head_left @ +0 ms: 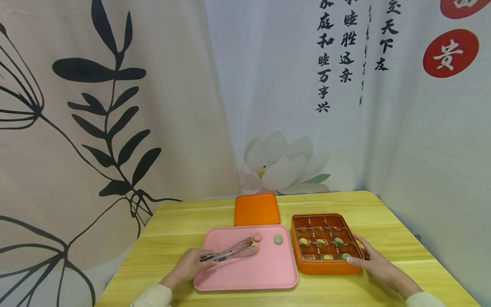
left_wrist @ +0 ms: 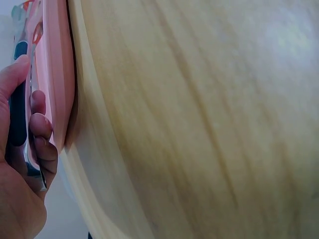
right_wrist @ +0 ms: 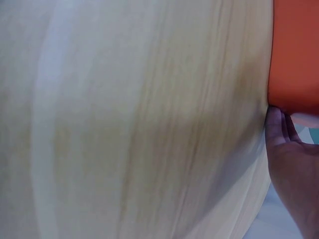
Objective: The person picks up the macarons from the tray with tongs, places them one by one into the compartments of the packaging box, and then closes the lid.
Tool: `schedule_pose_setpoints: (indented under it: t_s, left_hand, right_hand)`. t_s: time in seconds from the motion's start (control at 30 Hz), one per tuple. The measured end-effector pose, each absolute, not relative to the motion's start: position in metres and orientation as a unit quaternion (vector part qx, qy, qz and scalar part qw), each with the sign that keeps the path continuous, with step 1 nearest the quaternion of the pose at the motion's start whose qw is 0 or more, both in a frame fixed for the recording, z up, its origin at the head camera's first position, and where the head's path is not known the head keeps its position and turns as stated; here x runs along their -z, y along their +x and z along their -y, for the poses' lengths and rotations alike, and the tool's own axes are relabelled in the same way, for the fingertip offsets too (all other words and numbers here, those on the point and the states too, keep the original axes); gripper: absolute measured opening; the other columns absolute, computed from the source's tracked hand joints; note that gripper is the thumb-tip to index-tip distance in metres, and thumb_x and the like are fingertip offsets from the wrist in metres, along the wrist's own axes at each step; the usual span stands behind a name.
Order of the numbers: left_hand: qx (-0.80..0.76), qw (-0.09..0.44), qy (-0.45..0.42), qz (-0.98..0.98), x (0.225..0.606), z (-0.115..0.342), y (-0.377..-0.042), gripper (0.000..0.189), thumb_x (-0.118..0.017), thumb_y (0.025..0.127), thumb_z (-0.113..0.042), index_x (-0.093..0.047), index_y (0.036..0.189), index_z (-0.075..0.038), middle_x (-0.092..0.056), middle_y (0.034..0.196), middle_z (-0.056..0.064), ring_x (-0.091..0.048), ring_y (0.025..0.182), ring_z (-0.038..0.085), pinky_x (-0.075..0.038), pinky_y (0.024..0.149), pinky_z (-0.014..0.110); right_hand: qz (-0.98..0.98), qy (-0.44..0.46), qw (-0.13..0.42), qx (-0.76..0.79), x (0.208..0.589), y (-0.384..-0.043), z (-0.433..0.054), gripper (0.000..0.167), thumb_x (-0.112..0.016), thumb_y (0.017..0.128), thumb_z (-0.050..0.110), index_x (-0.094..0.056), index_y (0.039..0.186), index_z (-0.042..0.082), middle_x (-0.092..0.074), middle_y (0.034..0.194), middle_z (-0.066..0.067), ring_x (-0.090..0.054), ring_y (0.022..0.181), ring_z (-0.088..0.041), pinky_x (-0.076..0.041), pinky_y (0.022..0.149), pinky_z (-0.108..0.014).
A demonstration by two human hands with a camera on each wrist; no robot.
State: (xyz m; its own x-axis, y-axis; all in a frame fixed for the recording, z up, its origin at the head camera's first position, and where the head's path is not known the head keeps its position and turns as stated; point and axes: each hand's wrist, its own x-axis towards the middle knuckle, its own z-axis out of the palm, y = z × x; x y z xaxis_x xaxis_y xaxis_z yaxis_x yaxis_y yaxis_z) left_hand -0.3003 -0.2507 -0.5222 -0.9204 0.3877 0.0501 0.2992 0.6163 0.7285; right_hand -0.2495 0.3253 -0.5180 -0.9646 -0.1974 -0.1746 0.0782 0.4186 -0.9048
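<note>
My left hand [head_left: 194, 264] grips a pair of metal tongs [head_left: 230, 250] with dark handles, held over the pink tray [head_left: 245, 279]. At the tongs' tips sits a yellow macaron [head_left: 255, 246], partly hidden; whether they pinch it I cannot tell. A pink macaron [head_left: 257, 237] and a green macaron [head_left: 278, 239] lie on the tray nearby. My right hand [head_left: 374, 260] holds the near right corner of the orange box [head_left: 326, 267], thumb at its rim and fingers along its side. Inside the box's divided brown insert are several macarons, among them a green one [head_left: 346, 256] in the front right compartment.
Behind the tray lies a flat orange lid [head_left: 257, 209]. Everything stands on a wood-grain table [head_left: 168, 230]. A printed curtain [head_left: 184, 106] hangs right behind the table and along its right side.
</note>
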Motion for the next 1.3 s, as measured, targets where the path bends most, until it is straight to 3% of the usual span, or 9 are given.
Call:
schedule_pose_setpoints:
  t_s: [0.43, 0.8, 0.97, 1.3]
  left_hand:
    - [-0.382, 0.052, 0.196, -0.902, 0.5244, 0.2516, -0.3031, 0.023, -0.076, 0.088, -0.026, -0.077, 0.108, -0.015, -0.064, 0.074, -0.006, -0.053, 0.061, 0.007, -0.046, 0.052, 0.022]
    - [-0.388, 0.045, 0.204, -0.898, 0.5231, 0.2514, -0.3008, 0.022, -0.076, 0.088, -0.025, -0.077, 0.107, -0.014, -0.065, 0.075, -0.005, -0.052, 0.060, 0.005, -0.045, 0.051, 0.021]
    - [-0.399, 0.046, 0.191, -0.896, 0.5223, 0.2505, -0.3012, 0.025, -0.076, 0.087, -0.025, -0.077, 0.108, -0.013, -0.066, 0.079, -0.005, -0.052, 0.060, 0.005, -0.045, 0.050, 0.021]
    - [-0.374, 0.044, 0.195, -0.906, 0.5253, 0.2504, -0.3036, 0.027, -0.076, 0.087, -0.031, -0.077, 0.109, -0.016, -0.062, 0.071, -0.008, -0.051, 0.060, 0.006, -0.044, 0.051, 0.022]
  right_hand:
    - [-0.833, -0.038, 0.131, 0.536, 0.5191, -0.2509, -0.3258, 0.091, -0.062, 0.099, 0.030, 0.003, 0.158, 0.007, -0.029, 0.144, -0.043, -0.039, 0.130, -0.052, -0.032, 0.100, -0.067]
    - [-0.832, -0.041, 0.122, 0.540, 0.5199, -0.2495, -0.3251, 0.089, -0.063, 0.099, 0.026, 0.002, 0.157, 0.005, -0.041, 0.138, -0.037, -0.051, 0.121, -0.043, -0.032, 0.100, -0.068]
    - [-0.833, -0.043, 0.120, 0.538, 0.5208, -0.2504, -0.3262, 0.089, -0.062, 0.099, 0.024, 0.002, 0.157, 0.004, -0.044, 0.135, -0.034, -0.052, 0.119, -0.041, -0.032, 0.099, -0.068]
    - [-0.828, -0.042, 0.121, 0.546, 0.5199, -0.2491, -0.3243, 0.089, -0.062, 0.099, 0.024, 0.003, 0.157, 0.004, -0.042, 0.137, -0.036, -0.051, 0.121, -0.042, -0.033, 0.100, -0.066]
